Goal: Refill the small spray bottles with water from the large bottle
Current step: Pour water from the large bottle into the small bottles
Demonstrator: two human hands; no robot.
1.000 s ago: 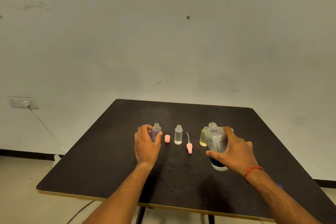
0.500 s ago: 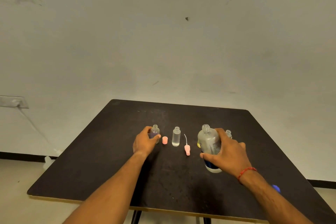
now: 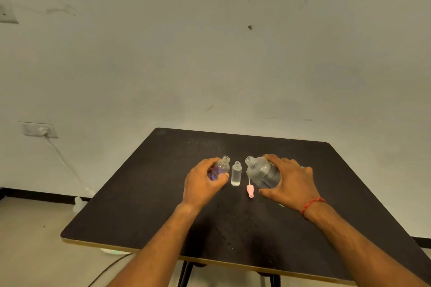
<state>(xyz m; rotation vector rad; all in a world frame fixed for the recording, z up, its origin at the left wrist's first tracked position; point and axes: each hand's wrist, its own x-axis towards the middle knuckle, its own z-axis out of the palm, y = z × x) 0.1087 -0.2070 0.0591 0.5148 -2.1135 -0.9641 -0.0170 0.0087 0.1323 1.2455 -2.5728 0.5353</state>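
My left hand (image 3: 203,183) grips a small purple-tinted bottle (image 3: 220,168), open-necked and leaning to the right, near the middle of the dark table (image 3: 144,205). My right hand (image 3: 290,183) holds the large clear bottle (image 3: 261,171), uncapped and tilted left, its mouth pointing toward the small bottles. Between the two stands a small clear bottle (image 3: 236,173), upright and open. A pink spray head (image 3: 250,190) with its thin tube lies on the table just in front of the large bottle. Other small bottles behind my right hand are hidden.
A pale wall rises behind the table. A wall socket (image 3: 39,129) with a white cable sits low at the left. The table's front edge (image 3: 210,261) is close to me, with black legs beneath it.
The large bottle has been lifted and tipped to the left toward the small bottles. My left hand has closed around the purple bottle and leaned it right. The pink cap is hidden now.
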